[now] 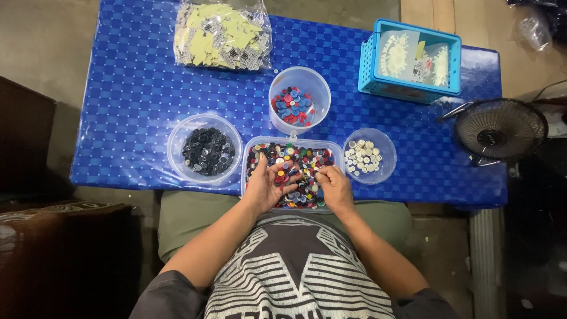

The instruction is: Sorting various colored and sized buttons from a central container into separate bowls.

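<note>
A clear rectangular tub [338,149] of mixed coloured buttons [301,160] sits at the table's near edge. My left hand [267,185] lies palm up in it, fingers spread, with a few buttons resting on the fingers. My right hand [332,183] is in the tub's right half, fingertips pinched together among the buttons; whether it holds one is not visible. Around the tub stand a round bowl of black buttons [207,151], a tall round tub of red and blue buttons [293,106], and a small round bowl of white buttons [362,157].
A blue checked cloth [136,94] covers the table. At the back lie a clear bag of pale yellow cards [223,34] and a blue plastic basket [410,60] with packets. A small black fan [499,130] stands at the right edge. A dark sofa arm [65,248] is at left.
</note>
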